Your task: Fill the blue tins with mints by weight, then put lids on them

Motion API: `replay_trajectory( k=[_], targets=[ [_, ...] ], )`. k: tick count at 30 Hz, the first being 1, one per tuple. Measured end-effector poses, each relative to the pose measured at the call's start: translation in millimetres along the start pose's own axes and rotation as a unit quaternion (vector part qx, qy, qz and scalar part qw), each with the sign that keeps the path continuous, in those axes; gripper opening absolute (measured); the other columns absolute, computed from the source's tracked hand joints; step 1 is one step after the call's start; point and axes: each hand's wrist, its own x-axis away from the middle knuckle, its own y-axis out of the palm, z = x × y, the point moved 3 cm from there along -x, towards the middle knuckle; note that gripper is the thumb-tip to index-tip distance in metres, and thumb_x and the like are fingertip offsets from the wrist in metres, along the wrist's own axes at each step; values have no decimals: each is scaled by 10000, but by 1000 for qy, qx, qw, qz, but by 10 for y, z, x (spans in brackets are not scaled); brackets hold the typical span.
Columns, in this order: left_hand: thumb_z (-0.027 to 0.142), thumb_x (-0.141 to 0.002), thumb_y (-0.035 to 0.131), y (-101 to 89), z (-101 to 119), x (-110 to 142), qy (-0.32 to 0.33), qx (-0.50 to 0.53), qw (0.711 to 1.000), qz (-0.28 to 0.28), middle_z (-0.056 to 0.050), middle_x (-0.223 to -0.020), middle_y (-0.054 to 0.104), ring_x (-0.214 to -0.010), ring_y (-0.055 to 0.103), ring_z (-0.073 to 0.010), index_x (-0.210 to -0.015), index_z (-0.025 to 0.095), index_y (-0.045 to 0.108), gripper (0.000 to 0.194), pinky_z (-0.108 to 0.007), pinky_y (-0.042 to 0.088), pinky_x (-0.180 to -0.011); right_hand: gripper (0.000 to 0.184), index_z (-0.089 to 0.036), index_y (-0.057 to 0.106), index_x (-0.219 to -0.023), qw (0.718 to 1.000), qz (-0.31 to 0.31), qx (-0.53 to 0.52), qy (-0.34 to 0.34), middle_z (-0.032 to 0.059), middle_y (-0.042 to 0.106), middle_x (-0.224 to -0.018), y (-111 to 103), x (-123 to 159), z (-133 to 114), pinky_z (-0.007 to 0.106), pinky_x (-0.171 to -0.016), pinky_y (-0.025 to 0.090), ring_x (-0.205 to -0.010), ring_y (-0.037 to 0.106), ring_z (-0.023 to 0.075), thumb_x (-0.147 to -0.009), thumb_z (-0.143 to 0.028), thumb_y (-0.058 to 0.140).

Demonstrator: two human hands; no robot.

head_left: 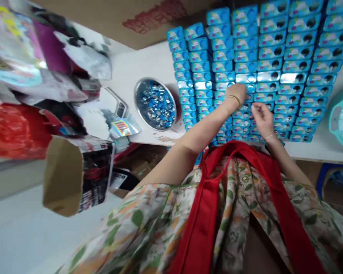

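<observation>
Rows of small blue printed boxes (pixel 267 86) cover the table in front of me. Boxes in the right-hand columns show a dark round spot, while those in the left-hand columns show a blue round one. My left hand (pixel 236 94) is closed over a box in a middle column, fingertips pointing down and mostly hidden. Just to its right, my right hand (pixel 263 118) hovers low over the boxes, thumb and forefinger drawn together. Whatever either hand pinches is too small or hidden to make out. A metal bowl (pixel 135 99) left of the rows holds many small blue and silver round pieces.
A large cardboard box (pixel 108 19) stands along the back. Plastic bags (pixel 20 129) and packaging crowd the left side, with an open cardboard carton (pixel 63 177) below them. A turquoise basin (pixel 335 120) sits at the right edge. The table's front edge (pixel 328 158) runs before my body.
</observation>
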Motion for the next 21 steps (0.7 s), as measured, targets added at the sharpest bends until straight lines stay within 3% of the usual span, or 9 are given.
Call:
replay_trajectory(
  k=[3,5,7,9,11,14,17,19,21],
  targets=[
    [322,-833,817,-207,197,173,-37,-11,997,-65,-155,-955,712,-1015,708,-353,-948,85,717,281,-499,571,-932,539,-206,612,-1147,995,41,68,-64,64,636,-968,-15,7,-73,323,-662,557,-688,612,156,-890,-680,609],
    [364,-950,679,-413,180,436,0,45,998,-34,-150,-981,718,-986,714,-307,-1095,99,691,302,-439,575,-906,548,-206,591,-1183,986,74,93,-115,83,626,-1022,67,-23,-169,343,-687,564,-706,608,160,-890,-670,613],
    [386,-994,607,-641,-66,808,34,116,991,50,-141,-1063,711,-995,703,-250,-1188,116,647,335,-371,566,-914,543,-212,577,-1216,978,70,112,-159,104,619,-1084,320,-71,-325,355,-702,572,-742,616,170,-900,-653,610],
    [419,-998,595,-866,-539,1257,34,174,970,165,-145,-1158,685,-1036,681,-217,-1229,132,617,369,-323,555,-918,527,-218,566,-1256,971,10,137,-197,128,611,-1159,799,-129,-526,357,-700,579,-801,632,191,-924,-627,590],
    [459,-996,579,-1048,-1162,1733,-26,216,937,273,-139,-1143,680,-987,673,-204,-1229,146,609,391,-306,563,-851,508,-210,556,-1306,950,-95,176,-241,154,597,-1242,1493,-191,-719,377,-749,592,-912,649,227,-958,-580,556],
    [454,-970,605,-1186,-2082,2423,-164,258,875,375,-117,-1062,686,-896,668,-187,-1139,155,629,344,-285,559,-768,526,-145,527,-1410,862,-266,298,-313,198,552,-1376,2711,-291,-831,458,-1034,518,-1222,571,306,-979,-445,554],
    [399,-934,636,-1141,-2700,3001,-271,292,840,370,-76,-1000,678,-777,642,-145,-1090,168,637,279,-249,534,-692,720,-111,425,-1540,747,-351,490,-278,225,440,-1517,3688,-438,-618,532,-1130,405,-1370,439,399,-900,-337,665],
    [352,-917,639,-1039,-2914,3302,-317,310,830,340,-48,-955,665,-722,618,-122,-1090,173,639,248,-230,516,-659,864,-146,370,-1586,682,-364,593,-226,227,362,-1579,4058,-527,-396,579,-1111,385,-1401,373,461,-832,-347,742],
    [303,-906,634,-923,-3004,3512,-345,325,824,309,-41,-948,663,-720,612,-115,-1099,175,639,232,-221,508,-652,897,-160,380,-1580,638,-368,641,-217,230,325,-1599,4244,-574,-209,610,-1089,375,-1406,329,490,-806,-395,768]
  ],
)
